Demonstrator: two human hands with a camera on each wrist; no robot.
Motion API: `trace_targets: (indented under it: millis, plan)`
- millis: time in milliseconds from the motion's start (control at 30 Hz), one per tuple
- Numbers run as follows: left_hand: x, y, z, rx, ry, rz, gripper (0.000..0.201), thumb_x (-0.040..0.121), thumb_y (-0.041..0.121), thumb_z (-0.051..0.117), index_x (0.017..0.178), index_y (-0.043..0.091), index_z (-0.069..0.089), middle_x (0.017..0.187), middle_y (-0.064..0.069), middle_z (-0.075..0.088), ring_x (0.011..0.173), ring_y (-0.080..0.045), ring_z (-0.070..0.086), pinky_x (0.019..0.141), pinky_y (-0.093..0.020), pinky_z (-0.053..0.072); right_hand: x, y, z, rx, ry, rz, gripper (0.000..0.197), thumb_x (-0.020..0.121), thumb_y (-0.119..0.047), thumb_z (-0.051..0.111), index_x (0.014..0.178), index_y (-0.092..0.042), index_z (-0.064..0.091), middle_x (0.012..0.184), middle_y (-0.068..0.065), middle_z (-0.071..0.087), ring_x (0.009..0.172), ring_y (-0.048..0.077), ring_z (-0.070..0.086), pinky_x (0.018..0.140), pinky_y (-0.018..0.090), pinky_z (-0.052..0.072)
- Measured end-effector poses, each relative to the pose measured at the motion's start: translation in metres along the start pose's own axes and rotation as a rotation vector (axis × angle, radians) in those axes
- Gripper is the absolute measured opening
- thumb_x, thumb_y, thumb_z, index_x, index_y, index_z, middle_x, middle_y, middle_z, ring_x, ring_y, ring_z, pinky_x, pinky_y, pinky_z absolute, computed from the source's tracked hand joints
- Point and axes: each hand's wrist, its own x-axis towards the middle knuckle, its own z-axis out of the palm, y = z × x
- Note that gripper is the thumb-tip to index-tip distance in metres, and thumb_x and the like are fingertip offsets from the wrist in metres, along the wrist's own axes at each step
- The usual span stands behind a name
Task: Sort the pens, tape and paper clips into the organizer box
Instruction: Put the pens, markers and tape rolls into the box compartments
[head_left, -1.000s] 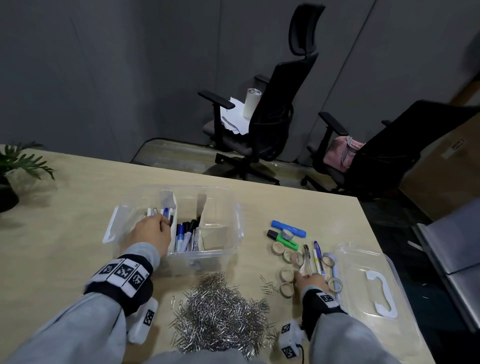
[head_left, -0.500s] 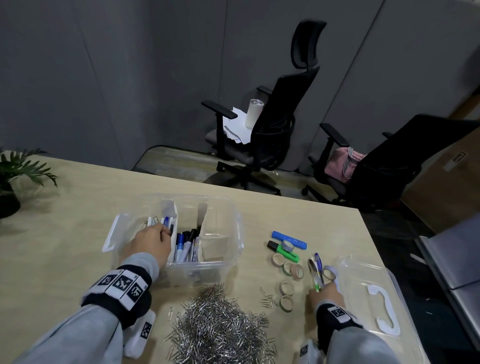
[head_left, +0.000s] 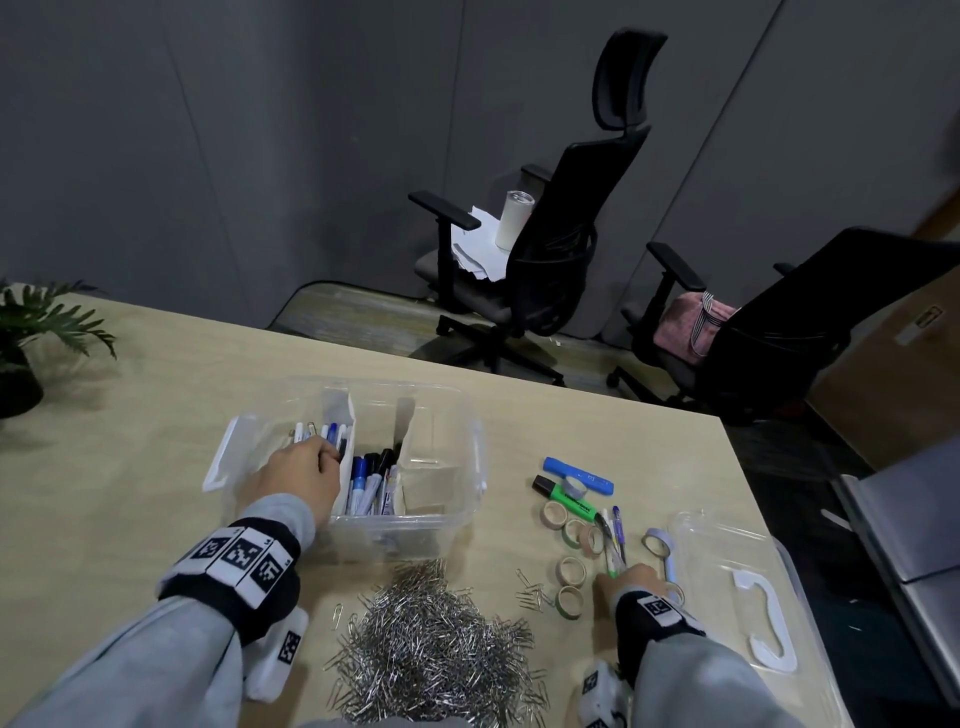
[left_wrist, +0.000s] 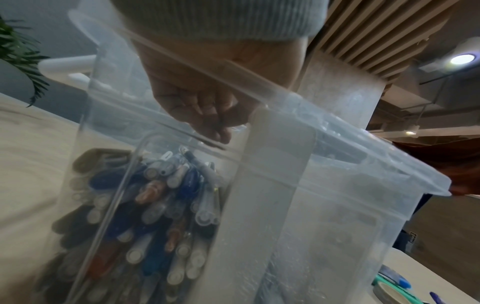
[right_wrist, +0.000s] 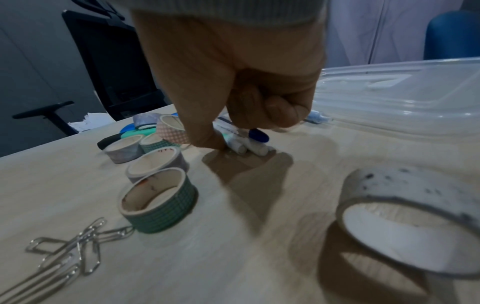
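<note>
We are closing our right hand on the loose pens lying on the counter — its fingers are curled around them, thumb at the ends. Our left hand is hanging over the pen compartment of the organizer box; its fingers are bent, but we cannot tell if they are holding anything. The tape rolls are standing just left of the right fingers, the paper clips nearer to us. The risk we are seeing — several round pens in one grasp could slip and roll, or the thumb could knock the nearest roll. The highlighter print is too small for reading.
</note>
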Motion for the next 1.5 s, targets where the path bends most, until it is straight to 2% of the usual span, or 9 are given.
trace_targets:
  millis: [167, 333, 433, 533, 767, 967, 1133, 1300, 1500]
  plan:
    - [0.000, -0.001, 0.001, 0.002, 0.002, -0.003, 0.027, 0.096, 0.027, 0.034, 0.104, 0.029, 0.060, 0.088, 0.002, 0.061, 0.068, -0.019, 0.057, 0.062, -0.026, 0.044, 0.001, -0.006, 0.004, -0.062, -0.051, -0.012, 0.021, 0.075, -0.032, 0.062, 0.086, -0.015, 0.056, 0.075, 0.004, 0.059, 0.065, 0.021, 0.056, 0.060, 0.025, 0.042]
    - [0.001, -0.003, 0.002, -0.009, 0.000, 0.001, 0.027, 0.095, 0.028, 0.035, 0.103, 0.030, 0.061, 0.093, 0.000, 0.065, 0.068, -0.020, 0.059, 0.064, -0.027, 0.049, 0.005, 0.005, 0.007, 0.048, -0.033, -0.019, 0.040, 0.083, -0.036, 0.059, 0.110, -0.007, 0.060, 0.081, 0.004, 0.060, 0.080, 0.026, 0.059, 0.072, 0.028, 0.044]
    - [0.002, -0.003, 0.004, -0.014, 0.009, -0.002, 0.027, 0.094, 0.025, 0.037, 0.103, 0.026, 0.062, 0.095, -0.004, 0.065, 0.069, -0.023, 0.057, 0.061, -0.027, 0.045, 0.009, 0.005, -0.007, 0.137, 0.019, -0.041, 0.048, 0.095, -0.032, 0.046, 0.134, -0.004, 0.045, 0.109, 0.018, 0.060, 0.105, 0.031, 0.059, 0.082, 0.033, 0.044]
    - [0.000, -0.001, 0.003, -0.014, 0.045, 0.012, 0.026, 0.095, 0.023, 0.037, 0.103, 0.023, 0.061, 0.093, -0.007, 0.064, 0.068, -0.025, 0.055, 0.056, -0.026, 0.038, -0.003, -0.002, -0.032, 0.379, 0.078, -0.086, 0.048, 0.093, -0.036, 0.048, 0.114, 0.007, 0.056, 0.103, 0.023, 0.063, 0.094, 0.034, 0.060, 0.084, 0.034, 0.047]
    - [0.009, 0.004, 0.001, -0.076, 0.137, 0.163, 0.034, 0.095, 0.031, 0.037, 0.102, 0.012, 0.064, 0.110, -0.019, 0.061, 0.100, -0.038, 0.051, 0.090, -0.045, 0.043, -0.102, -0.079, -0.060, 0.528, 0.040, -0.525, 0.031, 0.096, -0.027, 0.043, 0.111, -0.004, 0.058, 0.102, 0.013, 0.063, 0.091, 0.029, 0.058, 0.077, 0.032, 0.046]
    - [-0.020, 0.052, -0.016, -0.748, -0.276, 0.266, 0.074, 0.077, 0.078, 0.036, 0.125, 0.025, 0.055, 0.117, 0.002, 0.061, 0.104, -0.019, 0.056, 0.105, -0.047, 0.038, -0.206, -0.170, -0.016, 0.425, -0.185, -0.853, 0.032, 0.096, -0.029, 0.043, 0.117, -0.007, 0.054, 0.108, 0.015, 0.064, 0.094, 0.032, 0.061, 0.077, 0.033, 0.046]
    - [-0.011, 0.035, -0.028, -0.942, -0.183, 0.053, 0.022, 0.092, 0.031, 0.053, 0.086, 0.015, 0.068, 0.097, -0.010, 0.071, 0.089, -0.026, 0.064, 0.092, -0.041, 0.049, -0.246, -0.191, 0.016, 0.257, -0.284, -0.969, 0.046, 0.092, -0.010, 0.047, 0.136, -0.006, 0.036, 0.121, 0.023, 0.057, 0.109, 0.040, 0.057, 0.091, 0.043, 0.046]
    - [-0.007, 0.010, -0.022, -0.905, -0.112, 0.023, 0.026, 0.095, 0.023, 0.050, 0.091, 0.001, 0.062, 0.081, -0.011, 0.065, 0.074, -0.025, 0.059, 0.073, -0.032, 0.047, -0.254, -0.190, 0.033, 0.258, -0.353, -1.007, 0.050, 0.092, -0.010, 0.047, 0.140, -0.009, 0.032, 0.125, 0.022, 0.055, 0.114, 0.040, 0.054, 0.099, 0.043, 0.042]
    - [0.019, 0.005, -0.023, -1.040, 0.088, -0.171, 0.027, 0.098, 0.011, 0.040, 0.073, 0.016, 0.051, 0.051, -0.001, 0.052, 0.043, -0.014, 0.052, 0.045, -0.020, 0.044, -0.236, -0.177, 0.026, 0.397, -0.320, -1.061, 0.037, 0.094, -0.034, 0.050, 0.127, -0.017, 0.053, 0.113, 0.010, 0.067, 0.105, 0.028, 0.061, 0.094, 0.035, 0.048]
